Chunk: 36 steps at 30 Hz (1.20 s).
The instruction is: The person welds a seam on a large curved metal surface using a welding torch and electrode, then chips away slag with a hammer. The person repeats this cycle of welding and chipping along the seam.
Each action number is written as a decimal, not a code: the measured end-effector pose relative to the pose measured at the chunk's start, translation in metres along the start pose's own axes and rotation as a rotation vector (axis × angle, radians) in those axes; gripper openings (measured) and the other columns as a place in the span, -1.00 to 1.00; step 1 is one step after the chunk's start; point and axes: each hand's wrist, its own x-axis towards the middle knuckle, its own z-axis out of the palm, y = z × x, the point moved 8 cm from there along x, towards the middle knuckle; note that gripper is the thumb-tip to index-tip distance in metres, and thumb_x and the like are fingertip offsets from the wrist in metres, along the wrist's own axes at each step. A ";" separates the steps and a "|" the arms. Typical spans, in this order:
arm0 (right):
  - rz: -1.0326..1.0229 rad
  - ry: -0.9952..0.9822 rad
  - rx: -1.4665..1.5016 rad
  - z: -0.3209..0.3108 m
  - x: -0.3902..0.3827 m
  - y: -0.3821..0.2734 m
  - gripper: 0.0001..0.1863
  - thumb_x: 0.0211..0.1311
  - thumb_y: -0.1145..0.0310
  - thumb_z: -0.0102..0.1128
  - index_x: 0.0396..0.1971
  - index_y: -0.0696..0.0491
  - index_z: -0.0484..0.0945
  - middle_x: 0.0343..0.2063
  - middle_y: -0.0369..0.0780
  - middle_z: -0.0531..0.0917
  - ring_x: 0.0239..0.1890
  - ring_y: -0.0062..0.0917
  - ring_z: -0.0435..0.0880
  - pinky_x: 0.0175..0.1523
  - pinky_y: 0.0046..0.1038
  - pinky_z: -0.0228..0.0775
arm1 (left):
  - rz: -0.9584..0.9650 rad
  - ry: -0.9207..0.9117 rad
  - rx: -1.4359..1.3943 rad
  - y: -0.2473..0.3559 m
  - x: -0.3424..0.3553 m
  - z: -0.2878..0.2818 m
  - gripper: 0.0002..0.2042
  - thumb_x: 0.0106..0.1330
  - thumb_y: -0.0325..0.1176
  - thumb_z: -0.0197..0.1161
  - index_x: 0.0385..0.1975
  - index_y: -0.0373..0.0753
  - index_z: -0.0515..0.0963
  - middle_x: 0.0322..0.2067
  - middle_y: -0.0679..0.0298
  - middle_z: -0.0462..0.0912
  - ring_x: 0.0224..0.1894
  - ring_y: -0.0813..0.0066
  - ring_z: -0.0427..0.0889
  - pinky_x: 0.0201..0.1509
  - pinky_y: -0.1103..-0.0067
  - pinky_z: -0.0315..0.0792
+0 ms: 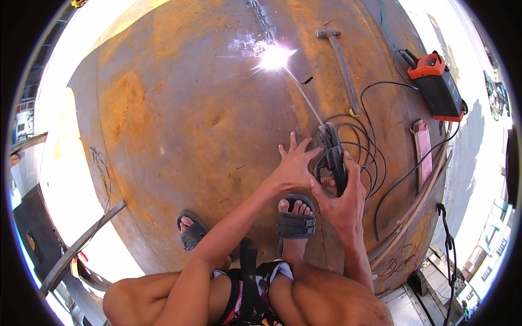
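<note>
My right hand (346,191) is wrapped round a black welding electrode holder (334,157). A thin welding rod (307,99) slants from its jaws to the far left, ending at a glaring white arc (273,56) on the rusty steel plate (179,125). The glare hides the rod's tip. A weld seam (262,20) runs away beyond the arc, and smoke drifts to its left. My left hand (295,165) is open, fingers spread, beside the holder. Its fingertips reach the holder's side, but I cannot tell whether they press on it.
A hammer (342,68) lies right of the arc. Black cable (375,157) coils beside the holder. An orange and black welding machine (437,87) stands at the right, near a pink rod packet (422,149). My sandalled feet (296,220) rest on the plate. A curved metal bar (81,244) juts in at the left.
</note>
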 end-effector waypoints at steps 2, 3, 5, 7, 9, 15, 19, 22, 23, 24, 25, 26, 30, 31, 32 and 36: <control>-0.010 -0.002 -0.010 0.001 0.000 -0.001 -0.08 0.17 0.21 0.65 0.41 0.33 0.35 0.03 0.12 0.72 0.04 -0.07 0.84 0.11 -0.21 0.67 | -0.004 0.004 -0.014 0.000 -0.001 -0.001 0.10 -0.16 0.25 0.60 0.49 -0.18 0.50 0.58 -0.32 0.16 0.66 -0.62 -0.29 0.48 -0.60 -0.28; -0.016 -0.004 -0.014 0.002 0.001 -0.003 -0.08 0.17 0.21 0.65 0.41 0.33 0.35 0.04 0.12 0.72 0.04 -0.08 0.84 0.10 -0.21 0.67 | 0.009 0.006 -0.014 -0.004 0.000 0.000 0.14 -0.16 0.36 0.58 0.48 -0.22 0.50 0.58 -0.36 0.13 0.66 -0.61 -0.31 0.49 -0.60 -0.30; -0.004 -0.009 -0.011 0.000 0.001 -0.002 -0.08 0.17 0.21 0.65 0.41 0.33 0.34 0.04 0.11 0.72 0.03 -0.10 0.84 0.09 -0.21 0.68 | 0.015 -0.005 -0.037 -0.001 0.000 0.000 0.17 -0.17 0.42 0.56 0.48 -0.24 0.49 0.58 -0.37 0.13 0.67 -0.61 -0.33 0.50 -0.59 -0.32; -0.003 -0.011 -0.008 0.000 0.001 -0.003 -0.07 0.18 0.21 0.65 0.41 0.33 0.34 0.04 0.10 0.71 0.01 -0.11 0.85 0.08 -0.22 0.69 | 0.018 -0.009 -0.054 0.000 0.000 0.000 0.20 -0.18 0.47 0.53 0.48 -0.24 0.49 0.59 -0.37 0.12 0.67 -0.60 -0.34 0.51 -0.57 -0.34; -0.011 -0.010 -0.007 0.000 0.001 -0.004 -0.07 0.18 0.21 0.64 0.41 0.33 0.34 0.03 0.09 0.71 0.00 -0.13 0.86 0.07 -0.23 0.69 | 0.020 -0.008 -0.065 -0.003 0.000 0.000 0.22 -0.19 0.51 0.51 0.48 -0.24 0.49 0.59 -0.37 0.10 0.67 -0.59 -0.36 0.53 -0.55 -0.37; 0.024 -0.026 0.011 0.002 0.001 -0.003 -0.08 0.18 0.20 0.64 0.41 0.34 0.34 0.04 0.09 0.71 -0.01 -0.13 0.86 0.08 -0.21 0.69 | 0.023 -0.002 -0.060 -0.003 -0.001 0.000 0.21 -0.19 0.50 0.54 0.47 -0.24 0.50 0.59 -0.36 0.11 0.67 -0.58 -0.35 0.53 -0.55 -0.37; -0.004 0.004 -0.027 -0.002 0.000 0.002 -0.08 0.18 0.21 0.64 0.41 0.33 0.35 0.02 0.10 0.73 0.02 -0.09 0.84 0.08 -0.19 0.68 | 0.008 -0.023 -0.051 0.004 0.001 0.003 0.16 -0.15 0.40 0.58 0.48 -0.24 0.50 0.59 -0.35 0.12 0.68 -0.56 -0.34 0.52 -0.56 -0.35; 0.027 -0.016 0.017 0.001 0.001 -0.004 -0.09 0.18 0.21 0.64 0.41 0.33 0.35 0.01 0.09 0.73 0.03 -0.07 0.84 0.07 -0.19 0.68 | 0.039 -0.002 0.010 -0.014 0.005 0.009 0.13 -0.15 0.53 0.58 0.51 0.12 0.47 0.66 -0.02 0.07 0.62 -0.73 -0.40 0.43 -0.69 -0.31; 0.024 -0.015 0.016 0.001 0.001 -0.004 -0.09 0.17 0.21 0.64 0.41 0.33 0.35 0.01 0.09 0.73 0.03 -0.07 0.84 0.07 -0.19 0.68 | 0.031 0.005 0.020 -0.017 0.005 0.012 0.13 -0.17 0.52 0.59 0.50 0.12 0.48 0.66 -0.05 0.08 0.62 -0.73 -0.38 0.42 -0.69 -0.30; 0.020 -0.014 0.015 0.001 0.002 -0.002 -0.09 0.17 0.21 0.64 0.41 0.33 0.35 0.01 0.09 0.73 0.03 -0.08 0.84 0.07 -0.19 0.68 | 0.035 0.008 0.024 -0.019 0.006 0.014 0.13 -0.17 0.52 0.59 0.50 0.12 0.48 0.65 -0.05 0.09 0.62 -0.73 -0.38 0.42 -0.69 -0.29; 0.017 -0.013 0.014 0.001 0.002 -0.002 -0.09 0.17 0.21 0.64 0.41 0.33 0.35 0.01 0.09 0.73 0.03 -0.08 0.84 0.07 -0.19 0.68 | 0.039 0.011 0.027 -0.019 0.007 0.015 0.13 -0.17 0.51 0.59 0.50 0.12 0.48 0.65 -0.05 0.09 0.62 -0.73 -0.38 0.42 -0.69 -0.29; 0.032 -0.016 0.016 0.001 0.002 -0.002 -0.09 0.17 0.22 0.64 0.41 0.32 0.36 0.03 0.10 0.72 0.05 -0.07 0.83 0.09 -0.19 0.67 | 0.042 0.014 0.031 -0.019 0.007 0.015 0.13 -0.18 0.51 0.59 0.50 0.11 0.48 0.65 -0.06 0.10 0.63 -0.73 -0.37 0.42 -0.69 -0.29; 0.019 -0.014 -0.001 0.000 0.002 -0.003 -0.08 0.16 0.23 0.64 0.41 0.32 0.35 0.07 0.11 0.71 0.10 -0.05 0.81 0.13 -0.18 0.65 | 0.039 0.023 0.034 -0.020 0.007 0.015 0.15 -0.17 0.50 0.59 0.51 0.08 0.47 0.63 -0.07 0.14 0.63 -0.71 -0.36 0.41 -0.69 -0.29; 0.023 -0.015 -0.003 0.000 0.002 -0.003 -0.08 0.16 0.23 0.64 0.41 0.32 0.35 0.08 0.12 0.70 0.11 -0.04 0.80 0.14 -0.17 0.65 | 0.035 0.014 0.032 -0.019 0.007 0.015 0.15 -0.16 0.50 0.59 0.52 0.07 0.46 0.63 -0.09 0.12 0.63 -0.70 -0.37 0.42 -0.68 -0.29; 0.024 -0.015 -0.004 0.001 0.002 -0.003 -0.08 0.16 0.23 0.64 0.41 0.32 0.35 0.08 0.12 0.70 0.11 -0.04 0.80 0.15 -0.18 0.65 | 0.034 0.011 0.033 -0.019 0.006 0.014 0.15 -0.16 0.50 0.59 0.52 0.06 0.46 0.64 -0.10 0.11 0.63 -0.70 -0.37 0.42 -0.68 -0.29; 0.037 -0.016 0.001 -0.001 0.001 0.004 -0.07 0.16 0.23 0.65 0.42 0.33 0.34 0.08 0.13 0.70 0.11 -0.04 0.81 0.15 -0.19 0.65 | 0.015 0.009 -0.017 -0.001 0.003 0.005 0.09 -0.16 0.21 0.59 0.48 -0.20 0.50 0.58 -0.32 0.17 0.67 -0.61 -0.31 0.49 -0.60 -0.28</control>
